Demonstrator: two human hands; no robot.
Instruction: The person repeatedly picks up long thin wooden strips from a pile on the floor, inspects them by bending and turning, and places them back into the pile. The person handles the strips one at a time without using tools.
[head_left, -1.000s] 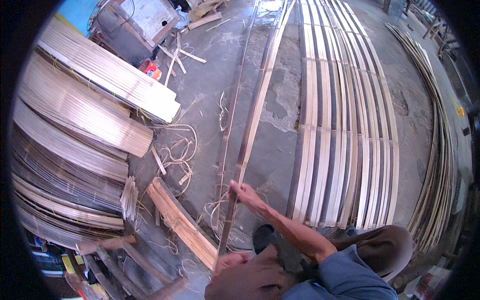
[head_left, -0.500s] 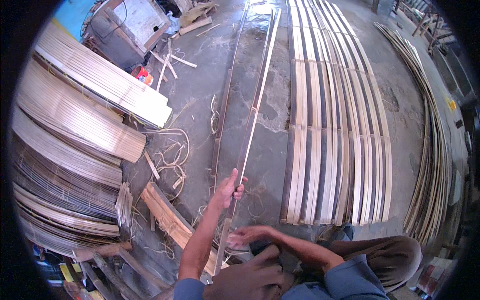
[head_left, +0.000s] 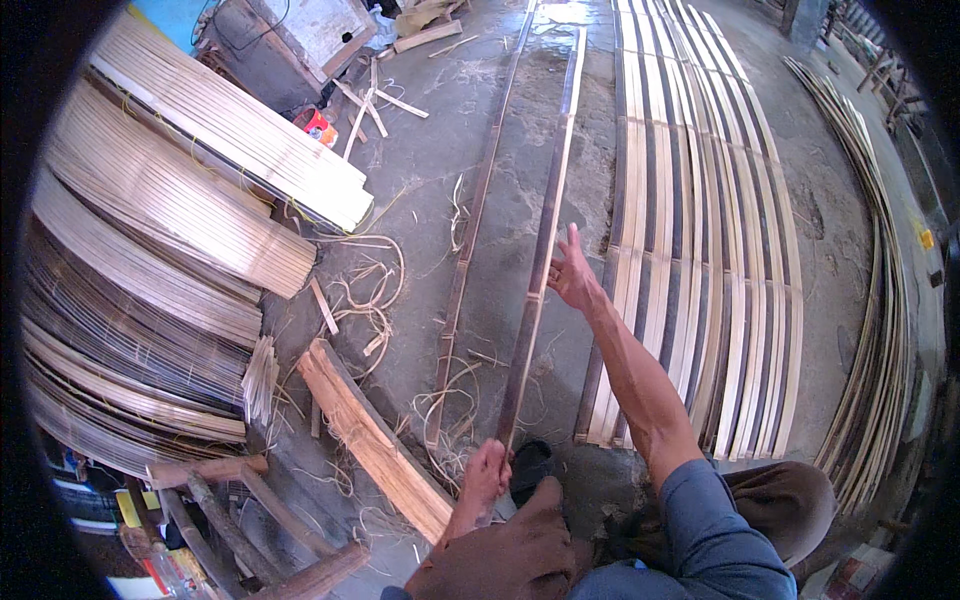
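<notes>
A long, narrow bamboo strip (head_left: 540,265), dark on one face and pale along its edge, slants up and away from my lap. Its near end is gripped in my left hand (head_left: 486,474), fingers wrapped round it. My right hand (head_left: 575,272) reaches forward beside the strip's right edge, fingers apart; whether the fingertips touch it I cannot tell. Another dark bamboo strip (head_left: 467,255) lies on the floor to the left. On the right, several strips are laid side by side as a long slatted panel (head_left: 705,230).
Bundled slats (head_left: 190,190) are stacked at the left. A split wooden plank (head_left: 375,440) lies near my left forearm, with fibre shavings (head_left: 375,300) beyond. A wooden frame (head_left: 240,530) stands near left, a red tub (head_left: 316,127) farther back, and loose strips (head_left: 875,300) at far right.
My left hand has slid down to the strip's near end. My right hand has left the lower end and moved forward along the right side. The strip has shifted right; the view has shifted slightly.
</notes>
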